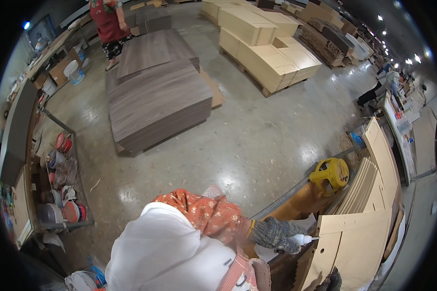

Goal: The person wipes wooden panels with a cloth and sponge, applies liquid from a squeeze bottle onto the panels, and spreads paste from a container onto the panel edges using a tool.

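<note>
One white nozzle bottle (302, 239) gripped in gloved left hand (274, 234), fingers curled round it; nozzle tip at left edge of pale drilled panel (352, 237). Right hand (333, 281), dark-gloved, only partly visible over same panel near lower picture edge; cannot tell whether open or closed. Beyond panel: row of pale boards (358, 190), yellow plastic object (331, 174) beside them. On floor (257, 145): grey-brown board stack (160, 104).

The left arm (216, 216) is reaching rightward, the gloved left hand (275, 234) curling into a grip. The right hand (333, 280) is only partly showing.
</note>
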